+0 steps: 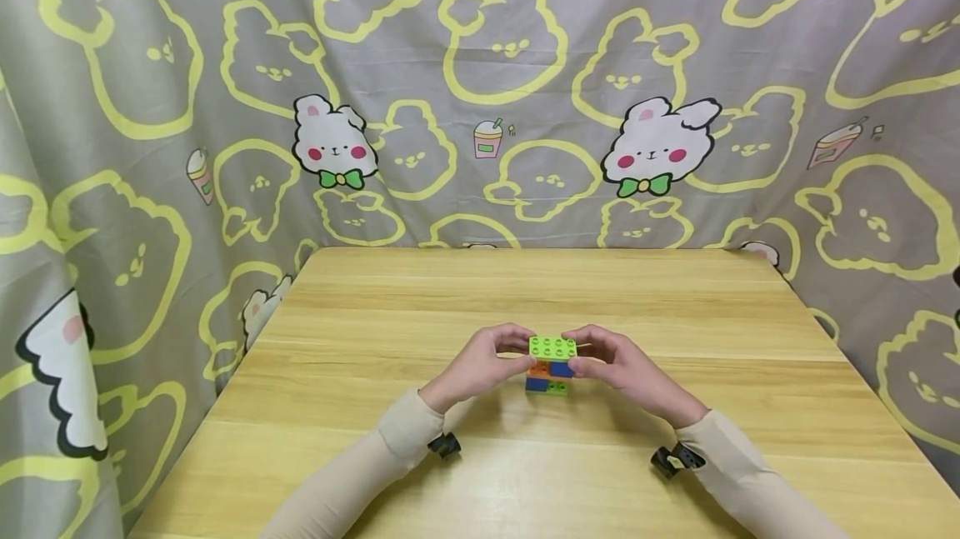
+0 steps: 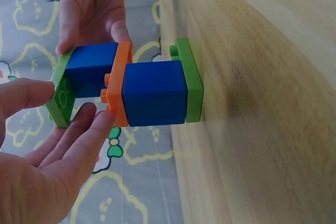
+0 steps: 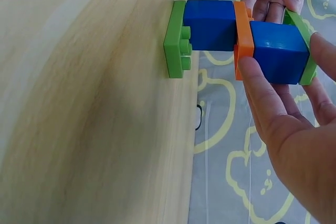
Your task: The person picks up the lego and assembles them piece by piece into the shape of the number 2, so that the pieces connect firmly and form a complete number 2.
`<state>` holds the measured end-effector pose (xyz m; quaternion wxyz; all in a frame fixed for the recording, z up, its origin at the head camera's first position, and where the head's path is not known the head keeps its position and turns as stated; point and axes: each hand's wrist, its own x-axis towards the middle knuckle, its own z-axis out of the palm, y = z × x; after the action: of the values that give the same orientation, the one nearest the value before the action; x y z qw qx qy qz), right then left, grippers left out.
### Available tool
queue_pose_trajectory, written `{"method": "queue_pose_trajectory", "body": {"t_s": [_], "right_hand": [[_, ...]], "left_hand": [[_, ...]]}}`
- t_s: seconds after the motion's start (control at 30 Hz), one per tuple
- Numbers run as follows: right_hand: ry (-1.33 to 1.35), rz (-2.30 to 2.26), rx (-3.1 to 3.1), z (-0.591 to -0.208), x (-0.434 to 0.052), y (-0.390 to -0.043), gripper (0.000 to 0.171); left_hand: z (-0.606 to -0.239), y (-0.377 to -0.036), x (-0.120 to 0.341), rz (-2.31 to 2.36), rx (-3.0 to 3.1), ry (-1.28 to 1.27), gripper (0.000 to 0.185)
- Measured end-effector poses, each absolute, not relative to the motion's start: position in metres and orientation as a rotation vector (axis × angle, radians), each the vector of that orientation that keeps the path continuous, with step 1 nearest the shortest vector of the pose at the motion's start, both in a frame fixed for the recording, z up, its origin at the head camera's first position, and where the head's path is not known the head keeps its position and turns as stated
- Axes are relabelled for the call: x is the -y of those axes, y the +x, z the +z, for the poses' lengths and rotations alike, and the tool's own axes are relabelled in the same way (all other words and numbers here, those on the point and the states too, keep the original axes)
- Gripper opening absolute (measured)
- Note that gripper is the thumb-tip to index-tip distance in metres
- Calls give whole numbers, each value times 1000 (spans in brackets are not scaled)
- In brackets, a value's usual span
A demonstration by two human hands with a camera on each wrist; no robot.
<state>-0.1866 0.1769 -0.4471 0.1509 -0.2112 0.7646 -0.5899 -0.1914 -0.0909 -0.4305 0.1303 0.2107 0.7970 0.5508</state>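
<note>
A small stack of toy building blocks stands on the table between the two hands. Its base is a green plate (image 2: pixel 193 87). A blue brick (image 2: pixel 155 93) rises from the base's left end, carrying an orange plate (image 2: pixel 119 87). Over the orange plate's right part sits a second blue brick (image 3: pixel 278 51), topped by a studded green plate (image 1: pixel 552 347). My left hand (image 1: pixel 480 368) pinches the top plate's overhanging left end, thumb in front and fingers behind. On the other side my right hand (image 1: pixel 618 368) holds the top plate's right end, with one fingertip against the orange plate.
The wooden table (image 1: pixel 360 306) extends around the stack. A patterned grey curtain (image 1: pixel 420 172) hangs behind it and along both sides. Dark wrist cameras (image 1: pixel 446 446) sit under both sleeves, low over the tabletop.
</note>
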Motion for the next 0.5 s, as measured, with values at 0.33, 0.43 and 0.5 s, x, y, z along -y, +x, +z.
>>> {"method": "queue_pose_trajectory", "body": {"t_s": [0.33,0.43,0.5], "right_hand": [[-616,-1698,-2191,-448,-177,-187,43],[-612,-1704,-2194,-448,-177,-187,43],[-609,-1706,-2200,-447,-177,-186,42]], "left_hand": [[-431,-192,91,1599,-2309,608,33],[-430,-192,91,1601,-2304,612,32],[-430,-191,91,1601,-2302,613,32]]}}
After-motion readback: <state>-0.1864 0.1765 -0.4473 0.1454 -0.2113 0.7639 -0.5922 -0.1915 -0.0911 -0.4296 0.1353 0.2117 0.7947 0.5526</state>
